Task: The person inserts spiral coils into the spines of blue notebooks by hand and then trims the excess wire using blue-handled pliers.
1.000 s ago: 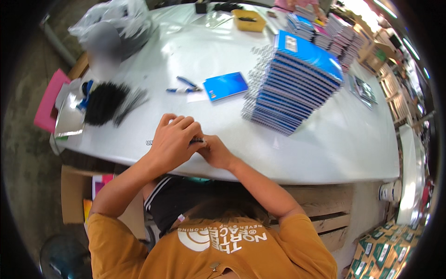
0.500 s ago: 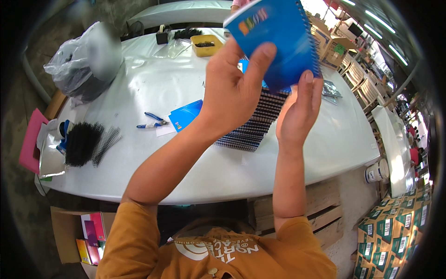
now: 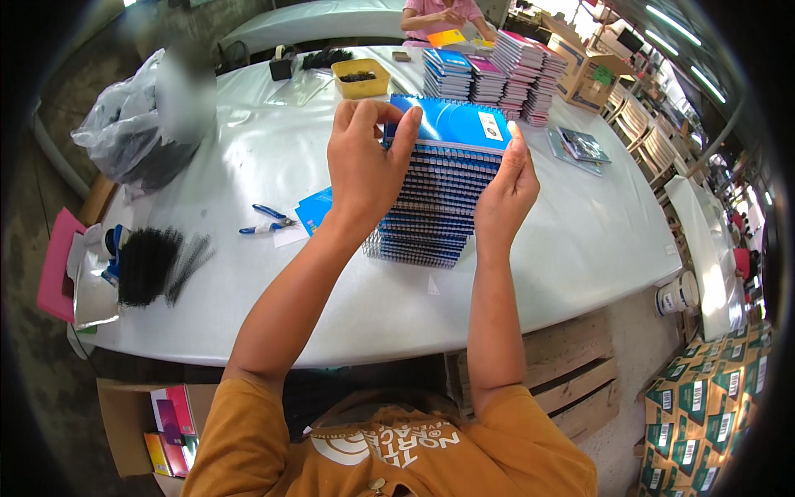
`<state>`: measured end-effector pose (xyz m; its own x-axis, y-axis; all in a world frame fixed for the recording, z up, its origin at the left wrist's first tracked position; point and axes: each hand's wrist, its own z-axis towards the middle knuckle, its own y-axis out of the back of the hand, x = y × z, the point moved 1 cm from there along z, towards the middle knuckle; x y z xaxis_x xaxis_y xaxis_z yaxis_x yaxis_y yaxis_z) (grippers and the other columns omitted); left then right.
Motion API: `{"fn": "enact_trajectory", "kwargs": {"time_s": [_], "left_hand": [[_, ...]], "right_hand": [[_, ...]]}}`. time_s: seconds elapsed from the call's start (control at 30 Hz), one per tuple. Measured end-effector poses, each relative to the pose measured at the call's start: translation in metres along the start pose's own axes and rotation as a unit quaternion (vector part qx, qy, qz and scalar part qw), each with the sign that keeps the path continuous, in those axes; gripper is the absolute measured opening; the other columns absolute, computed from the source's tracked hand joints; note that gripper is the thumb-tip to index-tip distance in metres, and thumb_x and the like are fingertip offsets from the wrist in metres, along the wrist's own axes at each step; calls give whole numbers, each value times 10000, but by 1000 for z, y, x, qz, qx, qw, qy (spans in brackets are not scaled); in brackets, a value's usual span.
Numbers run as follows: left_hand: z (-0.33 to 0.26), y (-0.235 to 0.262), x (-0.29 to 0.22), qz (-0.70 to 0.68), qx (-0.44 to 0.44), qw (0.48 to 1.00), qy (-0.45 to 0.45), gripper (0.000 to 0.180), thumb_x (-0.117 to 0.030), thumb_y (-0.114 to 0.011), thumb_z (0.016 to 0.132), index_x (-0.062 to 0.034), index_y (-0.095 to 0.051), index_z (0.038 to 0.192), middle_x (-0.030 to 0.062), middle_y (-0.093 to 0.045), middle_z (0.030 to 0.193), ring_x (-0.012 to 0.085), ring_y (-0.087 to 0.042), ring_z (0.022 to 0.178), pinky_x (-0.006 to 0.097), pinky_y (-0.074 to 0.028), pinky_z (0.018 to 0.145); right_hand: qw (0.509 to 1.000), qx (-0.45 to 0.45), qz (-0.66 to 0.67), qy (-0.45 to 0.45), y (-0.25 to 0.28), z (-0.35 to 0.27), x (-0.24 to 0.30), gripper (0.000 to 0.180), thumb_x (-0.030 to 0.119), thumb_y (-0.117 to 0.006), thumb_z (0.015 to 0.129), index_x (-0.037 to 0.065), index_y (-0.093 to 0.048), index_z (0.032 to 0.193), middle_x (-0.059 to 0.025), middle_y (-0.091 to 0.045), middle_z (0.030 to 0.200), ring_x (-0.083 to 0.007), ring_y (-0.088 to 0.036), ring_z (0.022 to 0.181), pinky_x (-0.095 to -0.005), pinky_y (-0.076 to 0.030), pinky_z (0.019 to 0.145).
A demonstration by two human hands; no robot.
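Note:
A blue spiral notebook (image 3: pixel 451 122) lies level on top of a tall stack of spiral notebooks (image 3: pixel 426 203), its coil along the far edge. At its left edge my left hand (image 3: pixel 364 157) grips it, thumb and fingers closed around the side. My right hand (image 3: pixel 507 190) holds the right edge, with the thumb on the near corner; its other fingers are mostly hidden. Left of the stack are loose blue covers (image 3: pixel 315 209) and blue-handled cutting pliers (image 3: pixel 268 220).
Black spiral coils (image 3: pixel 149 267) lie at the left, near a grey plastic bag (image 3: pixel 124 116). A yellow tray (image 3: pixel 362 79) holds small dark pieces. Stacks of notebooks (image 3: pixel 517 66) stand at the back, before a person in pink (image 3: pixel 443 15). Beside them sits a cardboard box (image 3: pixel 584 79).
Both hands have lowered the blue notebook from up close onto the stack, and a different side of it now faces up. The far stacks and the person in pink have come into view.

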<state>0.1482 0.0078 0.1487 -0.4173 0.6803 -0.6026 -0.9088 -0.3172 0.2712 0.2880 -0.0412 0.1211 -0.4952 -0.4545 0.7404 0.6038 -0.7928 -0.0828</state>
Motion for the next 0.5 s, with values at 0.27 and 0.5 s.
{"fn": "enact_trajectory", "kwargs": {"time_s": [0.27, 0.5], "left_hand": [[-1, 25, 61, -191, -47, 978, 76, 222, -166, -498, 902, 16, -569, 1006, 96, -613, 890, 140, -531, 800, 249, -410, 723], [-132, 47, 192, 321, 273, 907, -25, 390, -291, -494, 897, -20, -486, 1177, 168, -596, 1063, 326, -583, 930, 417, -475, 762]], "right_hand": [[975, -88, -7, 203, 18, -11, 7, 427, 217, -411, 958, -79, -338, 1257, -249, -473, 1246, -302, -486, 1152, -393, -357, 985], [914, 351, 168, -113, 0, -164, -8, 461, 154, -559, 871, -32, -380, 1252, -210, -525, 1211, -280, -462, 1203, -376, -361, 985]]}}
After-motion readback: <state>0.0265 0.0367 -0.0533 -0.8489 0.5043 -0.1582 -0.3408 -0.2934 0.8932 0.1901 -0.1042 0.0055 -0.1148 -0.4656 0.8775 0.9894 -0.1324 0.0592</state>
